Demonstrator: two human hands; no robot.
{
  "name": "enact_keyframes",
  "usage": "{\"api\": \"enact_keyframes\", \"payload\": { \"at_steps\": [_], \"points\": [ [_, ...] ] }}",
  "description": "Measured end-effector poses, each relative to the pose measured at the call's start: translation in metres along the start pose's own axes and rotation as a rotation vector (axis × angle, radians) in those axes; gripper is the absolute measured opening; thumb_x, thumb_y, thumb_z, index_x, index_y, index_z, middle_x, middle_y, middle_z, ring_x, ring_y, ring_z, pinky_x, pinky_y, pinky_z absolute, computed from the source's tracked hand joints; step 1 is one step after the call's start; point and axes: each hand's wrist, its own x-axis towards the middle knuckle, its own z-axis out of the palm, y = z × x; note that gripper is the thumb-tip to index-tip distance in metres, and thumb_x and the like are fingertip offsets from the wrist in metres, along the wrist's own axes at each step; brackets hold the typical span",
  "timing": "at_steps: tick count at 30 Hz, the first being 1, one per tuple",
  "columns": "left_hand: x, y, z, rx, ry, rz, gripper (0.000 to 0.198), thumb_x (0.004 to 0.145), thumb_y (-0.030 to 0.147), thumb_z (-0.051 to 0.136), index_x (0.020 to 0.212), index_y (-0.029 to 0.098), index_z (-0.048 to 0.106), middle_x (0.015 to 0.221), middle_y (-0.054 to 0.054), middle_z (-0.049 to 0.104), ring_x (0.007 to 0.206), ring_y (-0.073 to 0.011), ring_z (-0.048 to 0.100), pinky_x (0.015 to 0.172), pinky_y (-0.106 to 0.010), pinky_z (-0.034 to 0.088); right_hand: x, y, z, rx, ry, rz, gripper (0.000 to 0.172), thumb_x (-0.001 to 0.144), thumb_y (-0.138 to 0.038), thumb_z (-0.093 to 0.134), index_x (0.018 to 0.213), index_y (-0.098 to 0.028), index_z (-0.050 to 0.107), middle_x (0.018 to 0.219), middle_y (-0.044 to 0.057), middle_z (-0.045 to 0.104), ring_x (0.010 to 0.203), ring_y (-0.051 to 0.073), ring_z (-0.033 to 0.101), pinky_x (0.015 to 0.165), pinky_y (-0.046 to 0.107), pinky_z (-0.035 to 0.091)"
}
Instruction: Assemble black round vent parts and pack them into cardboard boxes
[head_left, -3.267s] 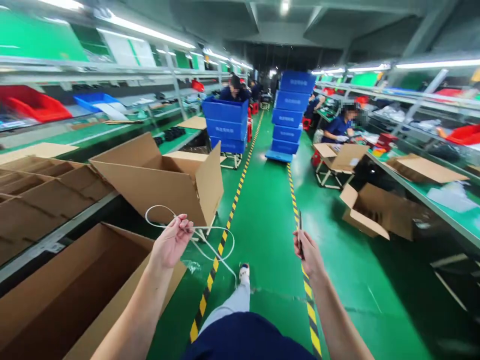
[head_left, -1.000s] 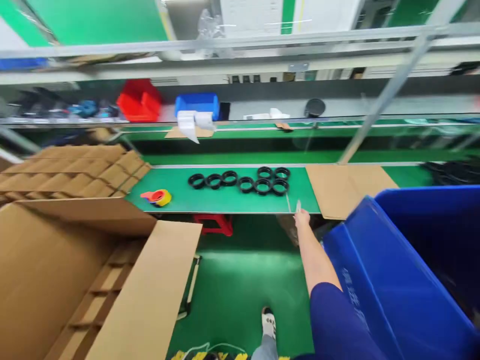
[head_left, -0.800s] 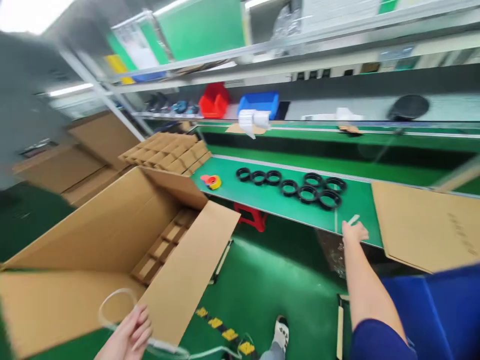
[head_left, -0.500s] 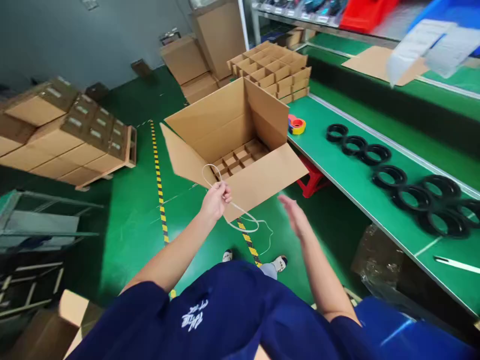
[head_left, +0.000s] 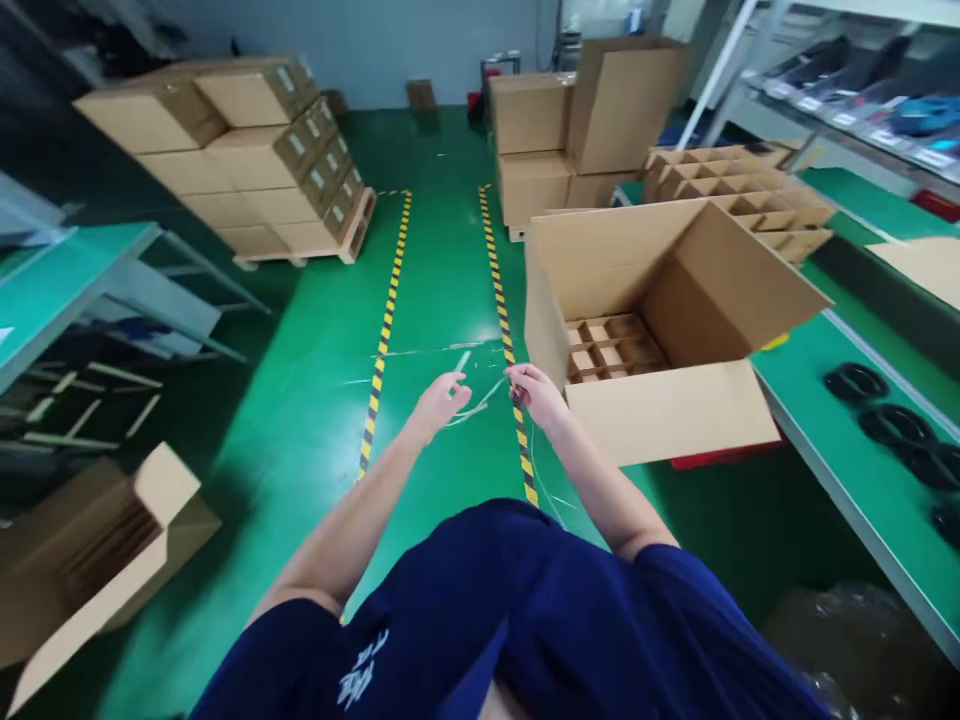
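Over the green floor [head_left: 315,400] at twelve o'clock, the left hand [head_left: 441,398] and right hand [head_left: 534,392] each pinch a thin whitish strap [head_left: 480,403] running between them. An open cardboard box [head_left: 675,420] sits at two o'clock, and black rings [head_left: 855,381] lie on the tabletop [head_left: 825,450] at three.

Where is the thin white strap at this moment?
In the head view the thin white strap is at the centre, held between the left hand and the right hand over the green floor, just left of the open cardboard box.

One head-worn camera looks forward and down, close above both hands.
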Motion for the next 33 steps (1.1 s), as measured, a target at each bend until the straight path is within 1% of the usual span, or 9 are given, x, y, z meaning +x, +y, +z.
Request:
{"api": "enact_keyframes", "payload": {
  "at_steps": [4, 8, 12, 18, 23, 25, 29, 31, 33],
  "points": [
    [0.0, -0.016, -0.038, -0.053, -0.114, -0.073, 0.06, 0.046, 0.021, 0.098, 0.098, 0.015, 0.069, 0.073, 0.003, 0.059, 0.054, -0.007, 0.042, 0.049, -0.021, 0.029, 0.059, 0.025, 0.12, 0.087, -0.292, 0.024, 0.026, 0.067, -0.03, 0.08, 0.086, -0.018, 0.067, 0.062, -0.008, 0.05, 0.057, 0.007, 0.043, 0.062, 0.022, 0.047],
    [0.017, -0.022, -0.056, -0.213, -0.203, -0.144, 0.045, 0.051, 0.032, 0.098, 0.075, 0.013, 0.065, 0.06, 0.004, 0.052, 0.051, -0.0045, 0.031, 0.046, -0.022, 0.019, 0.085, 0.035, 0.18, -0.023, -0.547, 0.089, 0.024, 0.076, -0.029, 0.079, 0.091, -0.016, 0.067, 0.067, -0.006, 0.057, 0.062, 0.007, 0.05, 0.074, 0.025, 0.053],
    [0.052, -0.014, -0.087, -0.243, -0.11, -0.122, 0.034, 0.069, 0.038, 0.09, 0.072, 0.012, 0.069, 0.071, -0.005, 0.065, 0.057, -0.0074, 0.046, 0.049, -0.021, 0.031, 0.125, 0.012, 0.183, -0.165, -0.624, 0.08, 0.037, 0.076, -0.032, 0.083, 0.105, -0.016, 0.066, 0.089, 0.001, 0.069, 0.084, 0.013, 0.065, 0.088, 0.03, 0.055],
    [0.142, 0.034, -0.137, -0.461, 0.223, -0.006, 0.038, 0.088, 0.048, 0.074, 0.071, 0.016, 0.062, 0.051, 0.003, 0.049, 0.067, -0.0163, 0.065, 0.069, -0.028, 0.053, 0.197, 0.016, 0.17, -0.203, -0.349, -0.126, 0.049, 0.083, -0.055, 0.076, 0.115, -0.021, 0.066, 0.114, 0.003, 0.07, 0.106, 0.014, 0.062, 0.101, 0.03, 0.05],
    [0.237, 0.093, -0.152, -0.501, 0.357, 0.195, 0.035, 0.094, 0.044, 0.068, 0.075, 0.016, 0.058, 0.055, 0.005, 0.047, 0.049, -0.0068, 0.046, 0.051, -0.019, 0.04, 0.241, 0.063, 0.178, -0.183, -0.794, 0.251, 0.07, 0.074, -0.057, 0.082, 0.127, -0.018, 0.059, 0.101, 0.006, 0.074, 0.093, 0.019, 0.069, 0.093, 0.036, 0.052],
    [0.274, 0.118, -0.158, -0.52, 0.393, 0.157, 0.033, 0.098, 0.04, 0.061, 0.075, 0.016, 0.057, 0.055, 0.005, 0.046, 0.045, -0.0056, 0.041, 0.044, -0.018, 0.031, 0.274, 0.062, 0.176, -0.268, -0.87, 0.291, 0.06, 0.075, -0.047, 0.081, 0.122, -0.016, 0.059, 0.085, 0.004, 0.072, 0.078, 0.018, 0.068, 0.08, 0.033, 0.053],
    [0.328, 0.157, -0.176, -0.559, 0.418, -0.001, 0.037, 0.107, 0.03, 0.041, 0.076, 0.014, 0.055, 0.055, 0.007, 0.042, 0.036, -0.0021, 0.026, 0.037, -0.017, 0.022, 0.368, 0.03, 0.163, -0.557, -0.302, -0.009, 0.025, 0.078, -0.027, 0.074, 0.095, -0.017, 0.058, 0.067, -0.004, 0.058, 0.06, 0.011, 0.051, 0.062, 0.024, 0.043],
    [0.346, 0.167, -0.184, -0.579, 0.4, -0.07, 0.04, 0.109, 0.028, 0.035, 0.076, 0.013, 0.054, 0.054, 0.008, 0.041, 0.034, -0.001, 0.023, 0.036, -0.016, 0.021, 0.413, 0.015, 0.161, -0.606, -0.086, -0.177, 0.041, 0.068, -0.018, 0.081, 0.1, -0.019, 0.055, 0.069, -0.008, 0.053, 0.061, 0.009, 0.046, 0.061, 0.022, 0.038],
    [0.361, 0.17, -0.193, -0.582, 0.408, -0.113, 0.042, 0.109, 0.027, 0.032, 0.076, 0.013, 0.054, 0.053, 0.008, 0.041, 0.033, -0.001, 0.023, 0.035, -0.016, 0.02, 0.447, 0.005, 0.167, -0.548, -0.141, -0.162, 0.061, 0.061, -0.019, 0.086, 0.112, -0.021, 0.054, 0.071, -0.01, 0.05, 0.062, 0.008, 0.045, 0.059, 0.02, 0.036]
  ]
}}
